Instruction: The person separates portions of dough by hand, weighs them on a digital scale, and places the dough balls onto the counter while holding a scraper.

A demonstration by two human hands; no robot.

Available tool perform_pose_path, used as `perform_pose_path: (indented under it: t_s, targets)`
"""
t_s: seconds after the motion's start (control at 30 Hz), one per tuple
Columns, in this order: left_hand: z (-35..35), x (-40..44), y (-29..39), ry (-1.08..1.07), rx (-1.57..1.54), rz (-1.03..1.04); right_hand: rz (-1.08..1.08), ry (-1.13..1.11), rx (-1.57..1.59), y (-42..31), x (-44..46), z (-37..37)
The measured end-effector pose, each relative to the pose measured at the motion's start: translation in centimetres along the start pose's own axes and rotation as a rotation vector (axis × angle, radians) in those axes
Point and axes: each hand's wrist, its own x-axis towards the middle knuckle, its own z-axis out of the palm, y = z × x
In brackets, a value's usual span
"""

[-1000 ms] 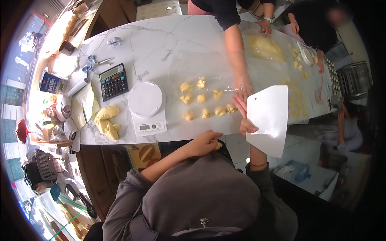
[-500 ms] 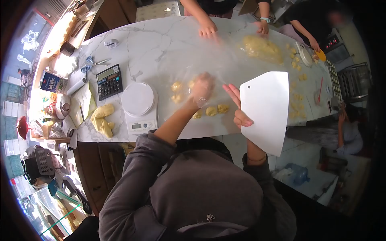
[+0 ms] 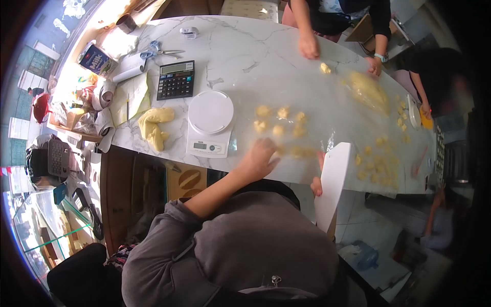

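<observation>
My left hand (image 3: 259, 159) is over the table's front edge, beside the lower dough lumps, with thumb and fingers apart and nothing visible in it; its fingertips are blurred. My right hand (image 3: 317, 186) grips a white flat scraper (image 3: 333, 187), which stands tilted nearly edge-on and hides part of the hand. Small yellow dough lumps (image 3: 283, 112) lie in rows on a clear plastic sheet, beyond my hands. The lowest row (image 3: 303, 152) looks smeared. Left of them stands a white kitchen scale (image 3: 210, 111) with a bare round plate.
On the left are a calculator (image 3: 176, 81), scissors (image 3: 159, 52), a long dough piece (image 3: 153, 128) and a milk tin (image 3: 97, 60). A co-worker's hand (image 3: 308, 47) is near a small lump (image 3: 325, 68). Bagged dough (image 3: 367, 92) and several more pieces (image 3: 378, 162) lie right.
My left hand has drawn back from the dough lumps toward the front edge. The scraper has turned nearly edge-on. The view has shifted, and a small lump now shows by the co-worker's hand.
</observation>
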Motion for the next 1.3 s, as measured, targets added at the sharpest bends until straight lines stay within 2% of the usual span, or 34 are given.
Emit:
perform_pose_path:
  t_s: [0.03, 0.07, 0.13, 0.23, 0.27, 0.37, 0.43, 0.5, 0.57, 0.6, 0.67, 0.7, 0.77, 0.83, 0.9, 0.93, 1.03, 1.13, 1.23, 1.3]
  targets:
    - [-1.0, -0.9, -0.2, -0.076, -0.059, -0.014, -0.013, 0.007, -0.037, 0.9, 0.0, -0.9]
    - [-2.0, -1.4, -0.5, -0.329, -0.181, -0.094, -0.025, 0.015, -0.075, 1.8, 0.0, -1.5]
    - [-5.5, -1.8, 0.7, -0.833, -0.439, -0.246, 0.104, 0.161, 0.016, 3.4, 0.0, -1.9]
    - [-6.7, -3.9, 0.6, -0.739, -1.128, -0.688, 0.149, 0.326, 0.065, 4.1, 0.7, -0.9]
    - [-5.8, -4.1, -0.4, -0.623, -1.282, -0.872, 0.147, 0.371, 0.069, 4.1, 1.0, -0.2]
    - [-5.7, -5.4, -3.1, -0.483, -1.225, -0.918, 0.08, 0.51, -0.029, 3.9, 1.1, 0.7]
    - [-6.9, -6.3, -3.5, -0.518, -1.127, -0.945, -0.031, 0.528, -0.21, 4.1, 0.5, -1.2]
    - [-10.2, -7.2, -2.3, -0.593, -1.027, -0.958, 0.013, 0.559, -0.317, 1.8, -0.8, -0.6]
    - [-14.0, -9.1, -2.0, -0.468, -0.856, -0.904, 0.007, 0.608, -0.28, -0.4, -1.1, -0.3]
    - [-15.6, -10.6, -2.5, -0.378, -0.799, -0.863, 0.007, 0.554, -0.325, -1.8, -0.9, -1.2]
    - [-17.5, -13.6, -4.3, 0.175, -0.712, -0.955, 0.001, 0.451, -0.41, -4.4, -0.2, -2.6]
    - [-18.0, -15.0, -5.9, 0.454, -0.625, -0.952, -0.087, 0.47, -0.444, -4.8, 0.7, -0.8]
    - [-18.5, -16.5, -8.2, 0.901, -0.107, -0.892, -0.265, 0.507, -0.51, -5.6, 4.0, 5.1]
    - [-18.7, -16.2, -9.0, 1.018, 0.138, -0.782, -0.255, 0.353, -0.629, -5.4, 7.2, 10.8]
    - [-18.3, -15.2, -10.0, 0.871, 0.579, -0.491, -0.304, -0.017, -0.677, -4.5, 10.0, 17.0]
    - [-18.1, -14.4, -10.4, 0.724, 0.593, -0.455, -0.3, -0.11, -0.675, -3.9, 11.2, 19.4]
    - [-17.0, -13.3, -11.7, 0.501, 0.827, -0.42, -0.221, -0.329, -0.609, -1.5, 14.0, 24.5]
    - [-17.9, -13.3, -12.4, 0.277, 0.757, -0.588, -0.155, -0.402, -0.622, 1.7, 15.7, 26.7]
    - [-17.7, -14.7, -12.5, 0.509, 0.635, -0.47, -0.091, -0.453, -0.639, 4.8, 16.9, 27.6]
    - [-16.9, -15.6, -12.4, 0.785, 0.402, -0.403, -0.09, -0.472, -0.667, 6.5, 17.6, 27.9]
